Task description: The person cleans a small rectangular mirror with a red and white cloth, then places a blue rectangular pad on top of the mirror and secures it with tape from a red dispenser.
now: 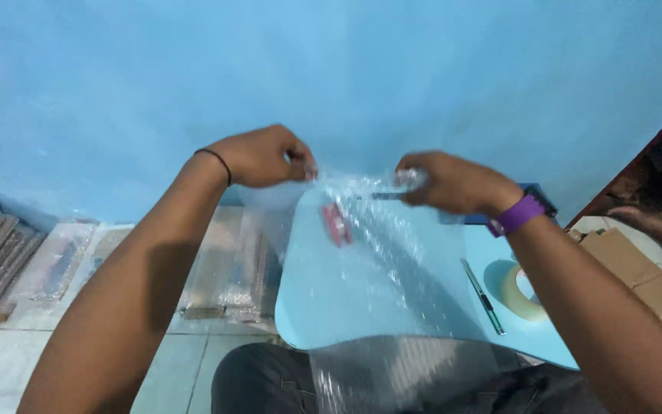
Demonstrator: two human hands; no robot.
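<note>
1. Left hand (263, 156) raised in front of the blue wall (331, 69), fingers pinched shut on the top left edge of a bubble wrap sheet (369, 261). Thin black band at the wrist.
2. Right hand (456, 182) level with it, closed on the sheet's top right edge. Purple wristband (516, 215) on that wrist.
3. Sheet hangs between both hands, over the light blue table (534, 326), lower end reaching the lap. A small red item (336, 225) shows at its upper part; cannot tell whether it lies inside the wrap or behind it.
4. Table's near left corner is rounded; tiled floor (185, 360) open just beside it.
5. On the table's right part: a tape roll (516, 295) and a dark pen-like tool (483, 295), near each other, apart from the sheet.
6. Left, along the wall's foot: wrapped long bundles (24, 261) in a row, cut off by the frame edge.
7. Right edge: cardboard pieces (630, 264), partly cut off; the dark area behind is hard to make out.
</note>
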